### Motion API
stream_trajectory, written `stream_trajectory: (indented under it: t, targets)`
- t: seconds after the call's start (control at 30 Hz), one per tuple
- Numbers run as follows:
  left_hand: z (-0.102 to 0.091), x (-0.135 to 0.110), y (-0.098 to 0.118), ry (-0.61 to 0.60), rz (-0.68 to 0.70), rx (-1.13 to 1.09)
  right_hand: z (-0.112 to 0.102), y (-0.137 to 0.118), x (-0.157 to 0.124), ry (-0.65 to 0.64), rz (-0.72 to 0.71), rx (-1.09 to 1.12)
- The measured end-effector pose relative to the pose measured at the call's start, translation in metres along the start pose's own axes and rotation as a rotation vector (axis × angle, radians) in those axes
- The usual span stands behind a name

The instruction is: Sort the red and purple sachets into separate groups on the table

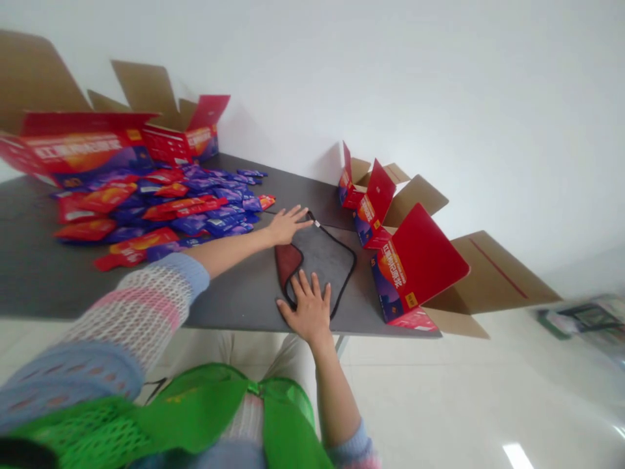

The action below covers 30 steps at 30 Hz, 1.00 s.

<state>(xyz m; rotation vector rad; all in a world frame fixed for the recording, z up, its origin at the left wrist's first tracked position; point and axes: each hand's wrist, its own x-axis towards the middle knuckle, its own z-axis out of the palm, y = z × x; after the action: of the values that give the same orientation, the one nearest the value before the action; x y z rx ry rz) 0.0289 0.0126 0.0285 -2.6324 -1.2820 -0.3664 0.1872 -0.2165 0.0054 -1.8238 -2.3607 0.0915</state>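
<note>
A grey cloth (pixel 327 254) with black edging lies on the dark table, its left side folded over so that a reddish-brown face (pixel 289 264) shows. At its far edge is a small white tag (pixel 317 223). My left hand (pixel 288 225) rests palm down on the cloth's far left part, fingers spread. Nearer to me, my right hand (pixel 308 306) presses flat on the near part, its fingers also apart. Neither hand grips anything. To the left of my left hand lies a heap of blue and red sachets (pixel 195 202), several layers deep.
Two large open red cartons (pixel 92 151) (pixel 201 140) stand behind the sachets against the white wall. On the right, three smaller open red boxes (pixel 400 273) (pixel 374 215) (pixel 347 185) line the table's (pixel 219 299) edge, flaps sticking outward. Blurred items (pixel 586 322) are at the far right.
</note>
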Motion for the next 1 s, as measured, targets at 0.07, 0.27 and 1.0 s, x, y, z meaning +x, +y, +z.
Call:
stream_trajectory:
  t: [0.07, 0.27, 1.0]
  targets:
    - [-0.004, 0.006, -0.013, 0.135, -0.113, -0.031, 0.001, 0.0, 0.0, 0.0, 0.001, -0.011]
    - [-0.02, 0.007, -0.032, 0.095, -0.133, -0.011, -0.002, 0.0, -0.001, 0.004, 0.003, 0.016]
    - [-0.029, -0.092, -0.025, -0.174, 0.368, -0.277, 0.006, 0.002, -0.003, 0.011, -0.042, 0.029]
